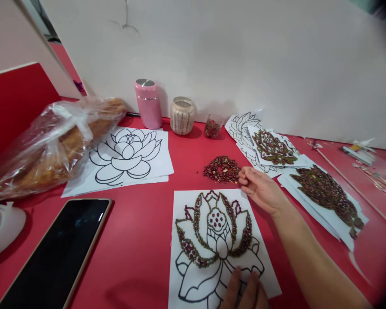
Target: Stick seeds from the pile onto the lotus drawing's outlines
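Note:
A white sheet with a black lotus outline (199, 283) lies on the red table. Red and green beans (191, 253) line several of its upper petals, and dark red ones dot the seed pod (216, 219). At the sheet's lower edge, my left hand (244, 294) rests with its fingers apart on the paper; its palm is out of frame. Above the sheet's upper right corner, my right hand (260, 189) is closed in a pinch beside a loose pile of mixed beans (220, 168). Whatever sits between those fingertips is too small to make out.
Left are a black phone (56, 253), a tape roll (6, 227), lotus drawings (128, 161) and bagged bread-like food (64, 146). Behind stand a pink tumbler (148, 105), a jar (182, 116) and a cup of beans (212, 128). Bean-covered sheets (328, 193) lie right.

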Tool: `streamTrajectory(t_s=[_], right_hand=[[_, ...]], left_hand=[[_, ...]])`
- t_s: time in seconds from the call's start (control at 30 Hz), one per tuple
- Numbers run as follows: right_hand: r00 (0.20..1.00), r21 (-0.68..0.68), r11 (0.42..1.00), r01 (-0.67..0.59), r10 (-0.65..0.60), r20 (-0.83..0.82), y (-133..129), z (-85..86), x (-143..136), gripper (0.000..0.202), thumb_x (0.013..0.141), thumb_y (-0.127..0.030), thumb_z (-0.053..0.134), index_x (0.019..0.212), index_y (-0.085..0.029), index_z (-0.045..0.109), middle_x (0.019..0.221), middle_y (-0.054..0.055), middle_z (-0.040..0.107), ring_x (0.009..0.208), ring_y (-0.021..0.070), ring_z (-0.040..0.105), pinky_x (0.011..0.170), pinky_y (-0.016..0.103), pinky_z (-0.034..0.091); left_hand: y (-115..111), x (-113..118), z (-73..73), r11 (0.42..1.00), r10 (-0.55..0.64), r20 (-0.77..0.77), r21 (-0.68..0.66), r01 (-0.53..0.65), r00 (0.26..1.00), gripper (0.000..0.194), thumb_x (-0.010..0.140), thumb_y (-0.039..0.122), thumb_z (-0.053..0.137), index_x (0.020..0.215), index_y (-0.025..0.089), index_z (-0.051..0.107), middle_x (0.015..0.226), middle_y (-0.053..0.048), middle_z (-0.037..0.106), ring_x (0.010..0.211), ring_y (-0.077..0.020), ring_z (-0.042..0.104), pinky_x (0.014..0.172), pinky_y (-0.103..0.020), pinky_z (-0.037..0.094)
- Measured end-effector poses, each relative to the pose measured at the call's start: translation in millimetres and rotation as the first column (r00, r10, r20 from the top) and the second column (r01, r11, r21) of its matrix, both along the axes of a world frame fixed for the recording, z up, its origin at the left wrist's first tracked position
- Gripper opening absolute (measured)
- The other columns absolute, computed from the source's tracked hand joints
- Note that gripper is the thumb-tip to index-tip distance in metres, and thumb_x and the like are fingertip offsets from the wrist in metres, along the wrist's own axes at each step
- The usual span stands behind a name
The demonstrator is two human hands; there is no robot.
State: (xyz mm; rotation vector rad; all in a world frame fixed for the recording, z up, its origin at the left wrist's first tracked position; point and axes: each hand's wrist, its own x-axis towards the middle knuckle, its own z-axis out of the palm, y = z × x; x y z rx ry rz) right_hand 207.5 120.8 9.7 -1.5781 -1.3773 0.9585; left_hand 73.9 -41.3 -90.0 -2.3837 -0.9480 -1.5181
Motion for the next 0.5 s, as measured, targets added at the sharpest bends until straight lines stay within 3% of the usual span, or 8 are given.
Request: streamTrajectory(t_s=[0.13, 0.23, 0.3, 0.37, 0.5], right_hand=[[0.982, -0.042, 0.998, -0.053, 0.044, -0.183, -23, 4.7, -16, 0.024, 0.082, -0.044, 0.042, 0.075, -0.022, 0.040, 0.071, 0.000, 0.040, 0.058, 0.0108, 0.041, 0.044, 0.021, 0.031], [0.977, -0.039, 0.995, -0.092, 0.082, -0.199, -43, 2.1, -28, 0.022, 0.084, -0.041, 0.043, 0.075, -0.022, 0.041, 0.068, -0.002, 0.037, 0.057, 0.0104, 0.039, 0.047, 0.022, 0.034], [0.990, 0.023, 0.993, -0.120, 0.121, -0.066, -57, -1.2, -36, 0.018, 0.085, -0.037, 0.043, 0.075, -0.022, 0.045, 0.072, -0.001, 0.041, 0.062, 0.0114, 0.042, 0.054, 0.024, 0.038], [0.977, 0.094, 0.980, -0.178, 0.164, 0.135, -69, -5.3, -43, 0.016, 0.086, -0.033, 0.043, 0.076, -0.021, 0.049, 0.085, 0.003, 0.046, 0.080, 0.0146, 0.048, 0.068, 0.027, 0.042], [0.876, 0.152, 0.940, -0.305, 0.214, 0.432, -80, -14.8, -51, 0.011, 0.084, -0.024, 0.044, 0.081, -0.020, 0.054, 0.107, 0.008, 0.046, 0.106, 0.0214, 0.043, 0.088, 0.037, 0.039]], left_hand=[[6, -8, 8.6, 0.999, -0.032, -0.015, 0.017, 0.032, 0.999, 0.025, 0.084, 0.011, 0.046, 0.064, 0.017, 0.060, 0.069, 0.003, 0.061, 0.084, -0.0129, 0.060, 0.096, -0.038, 0.037], [11, -19, 16.0, 0.994, -0.111, -0.092, 0.005, 0.112, 0.990, 0.018, 0.082, 0.013, 0.049, 0.070, 0.017, 0.062, 0.076, 0.002, 0.062, 0.087, -0.0137, 0.059, 0.095, -0.037, 0.037], [12, -25, 19.2, 0.987, -0.161, -0.169, 0.003, 0.164, 0.972, 0.015, 0.081, 0.013, 0.049, 0.075, 0.018, 0.061, 0.081, 0.003, 0.062, 0.090, -0.0150, 0.058, 0.093, -0.037, 0.037], [12, -28, 20.0, 0.984, -0.177, -0.221, -0.007, 0.180, 0.959, 0.015, 0.082, 0.015, 0.047, 0.079, 0.019, 0.061, 0.084, 0.002, 0.062, 0.092, -0.0158, 0.057, 0.090, -0.038, 0.038], [9, -28, 17.5, 0.987, -0.158, -0.212, -0.063, 0.148, 0.964, 0.027, 0.087, 0.019, 0.036, 0.084, 0.017, 0.063, 0.089, -0.001, 0.064, 0.093, -0.0152, 0.056, 0.086, -0.035, 0.040]])
